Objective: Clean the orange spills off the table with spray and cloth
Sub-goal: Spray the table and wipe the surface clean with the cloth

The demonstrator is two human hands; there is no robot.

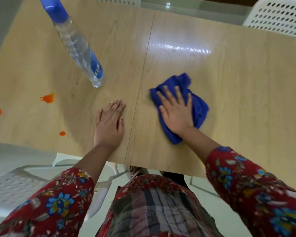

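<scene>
Her right hand (175,113) presses the blue cloth (199,106) flat-fingered; her left hand (109,124) lies open on the counter (237,100). The orange spills (47,98) sit far left, so she could miss them, or knock the spray bottle (77,47) reaching.

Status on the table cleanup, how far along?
Done: the table right of its seam shows no orange. In hand: the right hand presses the blue cloth flat there; the left hand rests flat on bare wood. Left: three orange spills near the left edge, not yet wiped; the spray bottle stands unheld.
</scene>
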